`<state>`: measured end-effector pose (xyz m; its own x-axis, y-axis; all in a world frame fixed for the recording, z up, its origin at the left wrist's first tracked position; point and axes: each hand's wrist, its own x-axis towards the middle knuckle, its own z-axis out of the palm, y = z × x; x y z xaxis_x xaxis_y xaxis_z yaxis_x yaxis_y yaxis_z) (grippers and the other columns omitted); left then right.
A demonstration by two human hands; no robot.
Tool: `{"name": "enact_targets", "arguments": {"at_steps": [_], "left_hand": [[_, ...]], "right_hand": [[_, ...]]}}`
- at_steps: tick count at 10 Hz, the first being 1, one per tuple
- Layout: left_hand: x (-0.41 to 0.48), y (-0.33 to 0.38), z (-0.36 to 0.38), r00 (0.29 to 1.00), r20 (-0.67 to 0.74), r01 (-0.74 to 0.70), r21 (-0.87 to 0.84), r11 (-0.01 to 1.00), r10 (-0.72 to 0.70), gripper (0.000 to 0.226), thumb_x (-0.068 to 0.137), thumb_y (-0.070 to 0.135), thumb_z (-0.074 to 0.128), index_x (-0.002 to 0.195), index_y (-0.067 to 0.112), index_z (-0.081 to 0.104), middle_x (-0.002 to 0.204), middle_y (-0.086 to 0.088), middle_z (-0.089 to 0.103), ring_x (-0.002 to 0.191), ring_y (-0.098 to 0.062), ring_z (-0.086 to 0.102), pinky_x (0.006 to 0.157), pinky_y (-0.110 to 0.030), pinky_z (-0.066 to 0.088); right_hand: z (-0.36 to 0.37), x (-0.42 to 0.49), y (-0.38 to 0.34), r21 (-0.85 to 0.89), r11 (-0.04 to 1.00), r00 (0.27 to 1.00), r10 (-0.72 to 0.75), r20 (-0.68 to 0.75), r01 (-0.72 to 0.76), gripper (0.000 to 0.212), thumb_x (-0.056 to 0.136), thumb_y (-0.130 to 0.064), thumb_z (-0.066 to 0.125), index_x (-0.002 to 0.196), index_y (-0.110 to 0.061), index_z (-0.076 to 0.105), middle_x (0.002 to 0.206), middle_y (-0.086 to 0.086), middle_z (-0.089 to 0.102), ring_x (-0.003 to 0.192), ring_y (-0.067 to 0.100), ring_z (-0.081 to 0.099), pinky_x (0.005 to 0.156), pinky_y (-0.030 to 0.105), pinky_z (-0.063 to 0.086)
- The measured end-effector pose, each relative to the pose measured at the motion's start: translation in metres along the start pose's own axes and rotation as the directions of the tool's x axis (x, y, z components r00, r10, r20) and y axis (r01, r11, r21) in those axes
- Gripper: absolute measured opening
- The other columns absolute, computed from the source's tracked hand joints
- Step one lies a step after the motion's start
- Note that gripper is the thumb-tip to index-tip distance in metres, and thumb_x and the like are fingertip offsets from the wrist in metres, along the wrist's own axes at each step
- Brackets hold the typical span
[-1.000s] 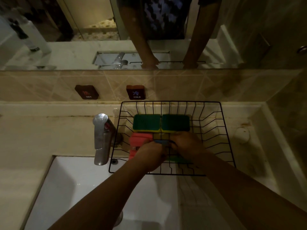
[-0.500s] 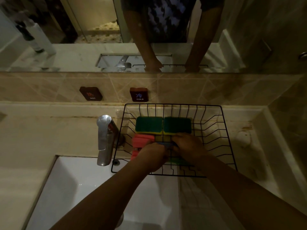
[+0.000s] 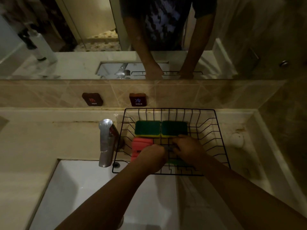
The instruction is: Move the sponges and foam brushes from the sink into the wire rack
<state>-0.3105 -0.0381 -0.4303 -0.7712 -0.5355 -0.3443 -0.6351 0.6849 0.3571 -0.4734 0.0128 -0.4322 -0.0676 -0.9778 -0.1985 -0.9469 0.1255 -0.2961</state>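
Both hands down in rack (image 3: pixel 214 123), meeting mid-floor. Left hand (image 3: pixel 152 159) and right hand (image 3: pixel 187 149) curled over small dark item, likely nudging it into line; actual grip can't be told. Green sponges (image 3: pixel 160 128) flat in back row, pink sponge (image 3: pixel 141 145) left. Visible part of sink (image 3: pixel 69 188) bare.

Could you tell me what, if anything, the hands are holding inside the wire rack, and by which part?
Left hand and right hand meet over a small dark item; what it is and where it is gripped cannot be told.
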Motion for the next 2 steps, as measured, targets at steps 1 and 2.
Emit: {"name": "enact_targets", "arguments": {"at_steps": [1, 2], "left_hand": [[-0.008, 0.002, -0.006, 0.998, -0.053, -0.024, 0.011, 1.0, 0.025, 0.015, 0.097, 0.013, 0.05, 0.1, 0.008, 0.064, 0.09, -0.009, 0.067, 0.078, -0.02, 0.065, 0.073, -0.031, 0.056], [-0.019, -0.001, -0.01, 0.996, -0.085, -0.028, -0.018, 0.999, 0.026, 0.017, 0.096, 0.012, 0.049, 0.093, 0.009, 0.066, 0.088, -0.009, 0.068, 0.075, -0.019, 0.064, 0.069, -0.03, 0.055]], "right_hand": [[-0.006, -0.007, -0.007, -0.001, 1.0, 1.0, 0.016, 0.008, -0.016, 0.02, 0.09, -0.029, 0.058, 0.106, -0.018, 0.062, 0.107, 0.005, 0.056, 0.099, 0.024, 0.056, 0.071, 0.029, 0.036], [-0.009, -0.016, -0.014, 0.044, 0.999, 0.999, 0.018, -0.034, -0.017, 0.016, 0.088, -0.026, 0.06, 0.1, -0.015, 0.063, 0.103, 0.007, 0.056, 0.094, 0.025, 0.057, 0.069, 0.03, 0.037]]}}
